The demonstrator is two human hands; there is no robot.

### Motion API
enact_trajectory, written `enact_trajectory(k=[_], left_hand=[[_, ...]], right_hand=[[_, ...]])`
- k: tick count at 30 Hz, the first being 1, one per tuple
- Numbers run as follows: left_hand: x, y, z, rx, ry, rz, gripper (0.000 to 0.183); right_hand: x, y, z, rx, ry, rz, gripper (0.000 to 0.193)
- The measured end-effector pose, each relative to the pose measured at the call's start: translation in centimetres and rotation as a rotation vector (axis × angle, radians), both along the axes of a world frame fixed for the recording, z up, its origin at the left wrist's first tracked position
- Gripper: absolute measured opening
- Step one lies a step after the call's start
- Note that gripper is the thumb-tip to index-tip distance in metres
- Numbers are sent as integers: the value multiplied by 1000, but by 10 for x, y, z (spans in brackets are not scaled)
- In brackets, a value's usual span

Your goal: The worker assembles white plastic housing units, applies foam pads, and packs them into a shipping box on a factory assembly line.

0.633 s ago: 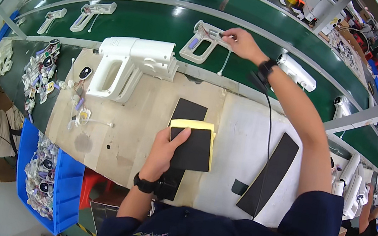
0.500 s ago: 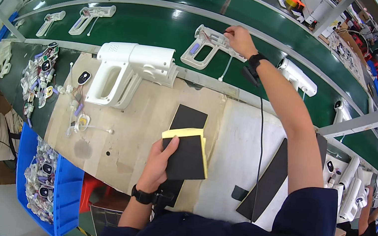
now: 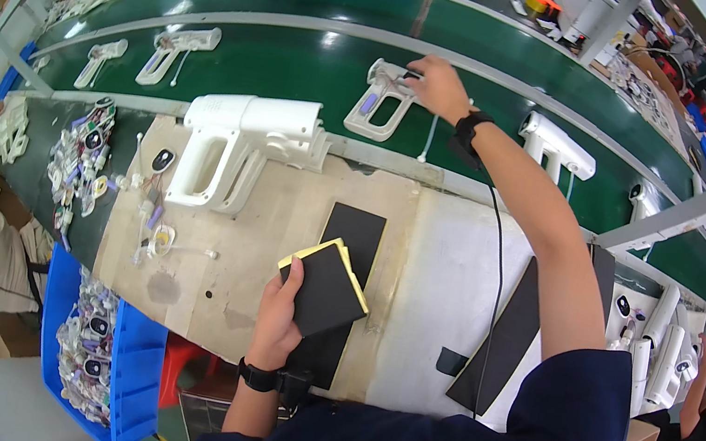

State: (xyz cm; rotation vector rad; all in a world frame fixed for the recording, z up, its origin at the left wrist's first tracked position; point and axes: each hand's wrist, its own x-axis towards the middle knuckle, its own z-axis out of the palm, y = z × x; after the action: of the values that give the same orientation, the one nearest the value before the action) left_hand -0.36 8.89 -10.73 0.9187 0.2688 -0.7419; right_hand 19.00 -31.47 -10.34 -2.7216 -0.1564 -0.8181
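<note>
My left hand (image 3: 278, 313) rests on a black pad with a yellow edge (image 3: 326, 285), which lies tilted over a long black mat (image 3: 352, 234) on the workbench. My right hand (image 3: 434, 85) reaches far out over the green conveyor belt (image 3: 276, 65) and grips the top of a white handheld device housing (image 3: 379, 99) lying on it. A black strap sits on each wrist, and a thin cable runs down from the right one. Two larger white housings (image 3: 239, 144) lie side by side on the bench to the left of the pad.
More white housings (image 3: 173, 52) ride the belt to the left, another (image 3: 557, 145) to the right. Small parts and wires (image 3: 80, 163) litter the bench's left end above a blue bin (image 3: 140, 381). A second black mat (image 3: 510, 338) lies right. Other people sit at both sides.
My right hand has drawn left and closed on the white housing on the belt. The left hand has turned the yellow-edged pad so it lies more tilted.
</note>
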Motion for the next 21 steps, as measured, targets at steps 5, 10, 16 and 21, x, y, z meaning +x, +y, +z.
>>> enact_trajectory(k=[5,10,16,21], left_hand=[[-9,-10,5,-63,-95,-81,35],[-12,-44,9,24,-312,-108,36],[-25,-55,9,219,-556,-92,36],[-21,-53,8,181,-591,-107,39]], right_hand=[[-92,90,35,282,277,556,17],[-199,134,16,145,309,781,19],[-237,133,13,377,439,548,26],[-236,133,18,416,393,562,28]])
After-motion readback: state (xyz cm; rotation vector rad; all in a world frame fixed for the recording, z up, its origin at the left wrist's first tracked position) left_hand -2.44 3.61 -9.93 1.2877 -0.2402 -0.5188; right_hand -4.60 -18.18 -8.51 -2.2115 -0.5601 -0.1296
